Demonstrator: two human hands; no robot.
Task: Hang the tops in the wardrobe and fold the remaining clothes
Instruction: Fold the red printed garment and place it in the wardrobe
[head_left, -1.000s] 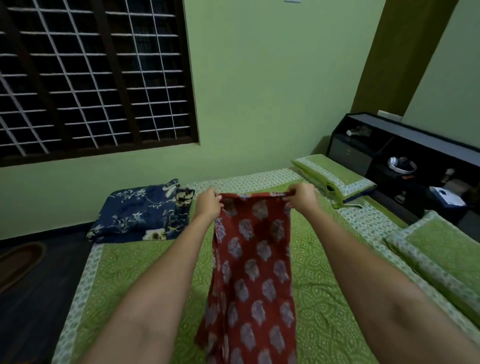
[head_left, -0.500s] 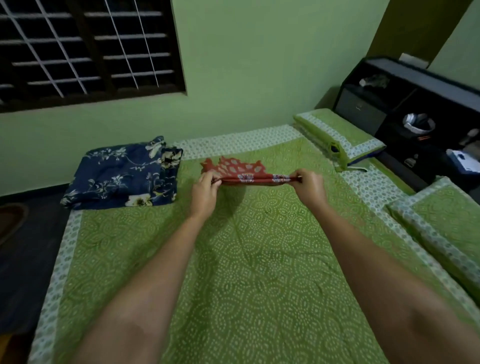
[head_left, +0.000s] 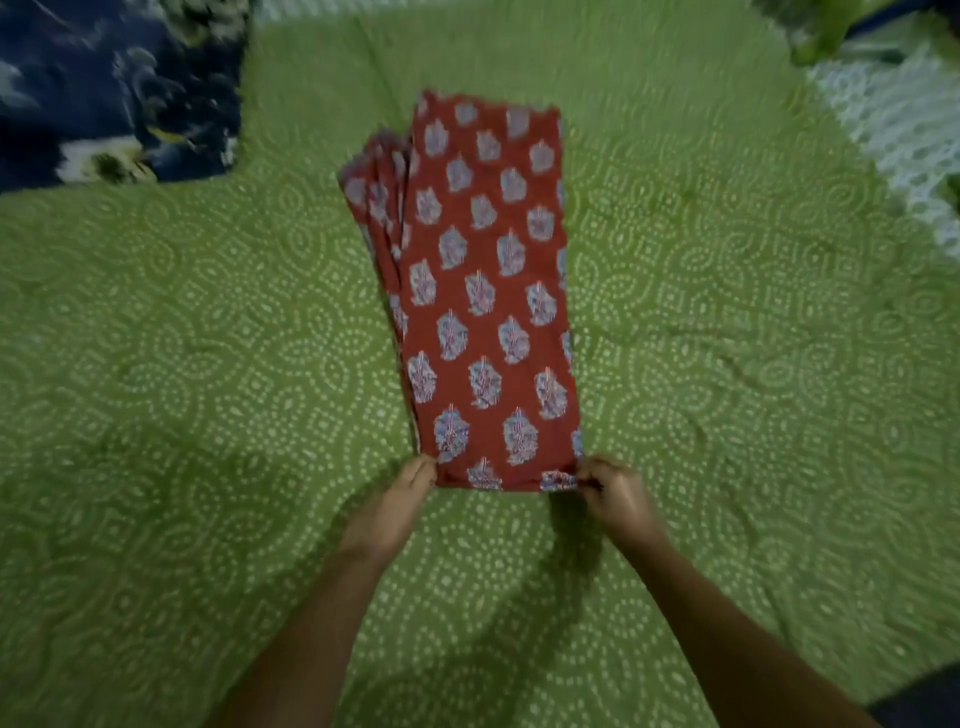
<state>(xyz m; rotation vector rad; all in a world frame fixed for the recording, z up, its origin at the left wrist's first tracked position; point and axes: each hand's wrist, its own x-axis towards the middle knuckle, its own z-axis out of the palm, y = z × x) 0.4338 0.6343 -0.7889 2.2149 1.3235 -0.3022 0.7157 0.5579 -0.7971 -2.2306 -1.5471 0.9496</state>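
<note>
Head view: the red printed garment (head_left: 485, 296) lies flat on the green bedspread (head_left: 208, 364), a long narrow strip with its long axis running from about 6 o'clock to 12 o'clock, leaning slightly toward 11; its near short edge sits at the hands and its far short edge points away toward 12 o'clock; along its left side, toward the far end, several layers fan out at about 10 o'clock, so it looks already doubled lengthwise. The left hand (head_left: 400, 499) pinches the near left corner, fingers closed together on the cloth; the right hand (head_left: 610, 493) pinches the near right corner, fingers curled round the hem; the two hands are apart by the width of the strip, and both are equally close to it. From either hand the rest of the garment lies straight ahead at 12 o'clock, so the likely next fold would carry the near edge along that axis toward the far edge; this is a judgement only. A folded blue floral garment (head_left: 114, 88) lies at 10 o'clock, well apart from the red one; the picture is somewhat blurred.
</note>
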